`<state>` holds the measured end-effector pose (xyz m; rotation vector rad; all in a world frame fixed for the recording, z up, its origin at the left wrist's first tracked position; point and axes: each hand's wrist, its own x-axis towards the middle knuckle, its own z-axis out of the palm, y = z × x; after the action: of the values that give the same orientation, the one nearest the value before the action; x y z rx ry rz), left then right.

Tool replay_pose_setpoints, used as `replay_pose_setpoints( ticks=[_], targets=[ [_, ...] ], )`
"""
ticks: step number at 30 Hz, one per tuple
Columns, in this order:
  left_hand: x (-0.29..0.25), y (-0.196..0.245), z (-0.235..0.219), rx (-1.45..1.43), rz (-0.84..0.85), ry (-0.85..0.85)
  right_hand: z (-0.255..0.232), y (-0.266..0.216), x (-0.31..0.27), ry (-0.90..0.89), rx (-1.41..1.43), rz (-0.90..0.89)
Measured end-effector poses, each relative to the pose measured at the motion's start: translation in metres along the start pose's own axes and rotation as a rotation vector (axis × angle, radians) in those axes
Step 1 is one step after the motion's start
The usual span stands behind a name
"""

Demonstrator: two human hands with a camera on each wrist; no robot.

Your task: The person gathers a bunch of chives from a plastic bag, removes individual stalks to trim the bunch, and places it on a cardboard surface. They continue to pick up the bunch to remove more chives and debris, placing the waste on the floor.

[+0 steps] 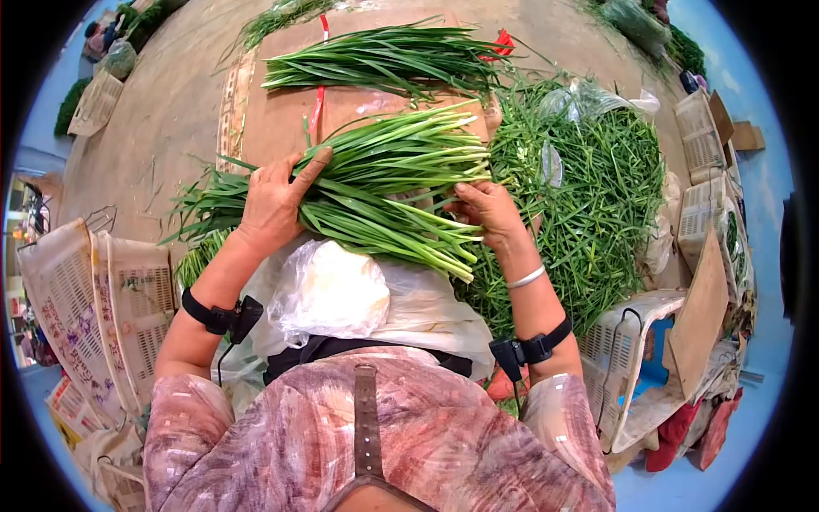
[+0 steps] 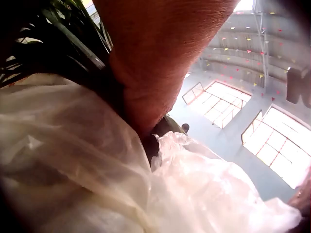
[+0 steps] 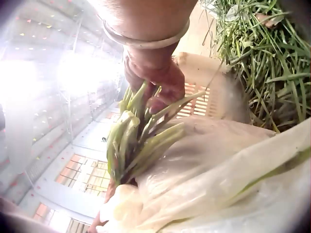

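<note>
A spread bunch of garlic chives [image 1: 392, 154] lies across in front of me, leaves to the left and pale stem ends to the right. A second part of it, the lower chives [image 1: 384, 226], fans toward my lap. My left hand [image 1: 281, 198] grips the bunch around its leafy middle, thumb on top. At the stem ends, my right hand [image 1: 488, 212] has its fingers curled and pinches some stems. In the right wrist view, the pale stem ends [image 3: 126, 141] stick out below the right hand [image 3: 158, 82]. The left fingers are hidden in the left wrist view.
Another chive bunch [image 1: 375, 61] lies on the cardboard-topped stand [image 1: 281, 107], near a red tie [image 1: 320, 115]. Loose trimmed leaves [image 1: 580, 196] are heaped on the right. A clear plastic bag [image 1: 328, 290] covers my lap. Plastic crates [image 1: 136, 299] stand to the left, another crate [image 1: 614, 350] to the right.
</note>
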<state>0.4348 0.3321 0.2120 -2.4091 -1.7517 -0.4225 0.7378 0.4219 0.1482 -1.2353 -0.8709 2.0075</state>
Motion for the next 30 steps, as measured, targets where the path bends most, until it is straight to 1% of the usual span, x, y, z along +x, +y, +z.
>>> replay_pose_setpoints(
  ticks=[2, 5, 7, 8, 10, 11, 12, 13, 14, 15, 16, 18, 19, 20, 21, 22, 23, 24, 26, 27, 28, 30],
  targets=[
    [0.0, -0.001, 0.001, -0.007, 0.003, -0.011, -0.006, 0.0, -0.01, -0.027, 0.01, -0.002],
    [0.001, -0.003, 0.006, -0.026, 0.013, -0.021, -0.024, 0.002, -0.025, -0.23, 0.114, -0.043],
    [0.003, -0.001, 0.003, -0.084, -0.031, -0.068, -0.039, 0.0, -0.029, -0.236, 0.121, -0.058],
    [0.004, -0.001, 0.002, -0.087, -0.026, -0.068, -0.047, -0.003, -0.031, -0.252, 0.126, -0.078],
    [0.004, -0.001, 0.002, -0.072, 0.012, -0.016, -0.073, -0.011, -0.037, -0.091, 0.002, -0.086],
    [0.004, -0.001, 0.002, -0.072, 0.011, -0.014, -0.096, -0.018, -0.036, -0.103, -0.075, -0.111],
    [0.004, -0.002, 0.002, -0.076, 0.012, -0.005, -0.115, -0.028, -0.04, -0.074, -0.026, -0.123],
    [0.004, -0.002, 0.002, -0.08, 0.014, 0.004, -0.143, -0.031, -0.038, -0.001, -0.055, -0.13],
    [0.004, -0.001, 0.002, -0.083, 0.011, 0.005, -0.147, -0.046, -0.043, 0.26, -0.307, -0.057],
    [0.004, -0.001, 0.001, -0.096, 0.003, -0.011, -0.146, -0.055, -0.043, 0.49, -0.995, 0.066],
    [0.005, -0.001, 0.0, -0.107, 0.0, -0.029, -0.129, -0.064, -0.047, 0.707, -1.681, 0.2],
    [0.007, 0.0, 0.0, -0.103, 0.002, -0.027, -0.107, -0.062, -0.04, 0.666, -1.44, -0.336],
    [0.006, 0.001, 0.001, -0.1, 0.0, -0.029, -0.111, -0.05, -0.014, 0.523, -1.145, -0.308],
    [0.005, 0.002, 0.001, -0.1, 0.003, -0.036, -0.058, -0.062, -0.026, 0.335, -0.801, -0.276],
    [0.005, 0.003, 0.002, -0.095, -0.001, -0.029, -0.031, -0.056, -0.023, 0.244, -0.511, -0.179],
    [0.006, 0.004, 0.003, -0.09, -0.006, -0.018, -0.014, -0.051, -0.017, 0.159, -0.415, -0.092],
    [0.005, 0.005, 0.004, -0.088, -0.004, -0.017, -0.01, -0.037, 0.0, 0.075, -0.268, -0.031],
    [0.004, 0.006, 0.004, -0.078, -0.018, -0.008, -0.01, -0.027, 0.009, 0.035, -0.152, 0.006],
    [0.002, 0.005, 0.004, -0.062, -0.043, 0.001, 0.005, -0.024, -0.009, 0.042, -0.09, -0.111],
    [0.001, 0.005, 0.003, -0.072, -0.068, -0.014, 0.01, -0.029, -0.028, 0.055, -0.13, -0.166],
    [0.0, 0.005, 0.002, -0.085, -0.091, -0.028, 0.009, -0.028, -0.042, 0.018, -0.316, -0.302],
    [0.001, 0.006, 0.003, -0.075, -0.091, -0.033, 0.009, -0.015, -0.052, 0.035, -0.358, -0.47]
  ],
)
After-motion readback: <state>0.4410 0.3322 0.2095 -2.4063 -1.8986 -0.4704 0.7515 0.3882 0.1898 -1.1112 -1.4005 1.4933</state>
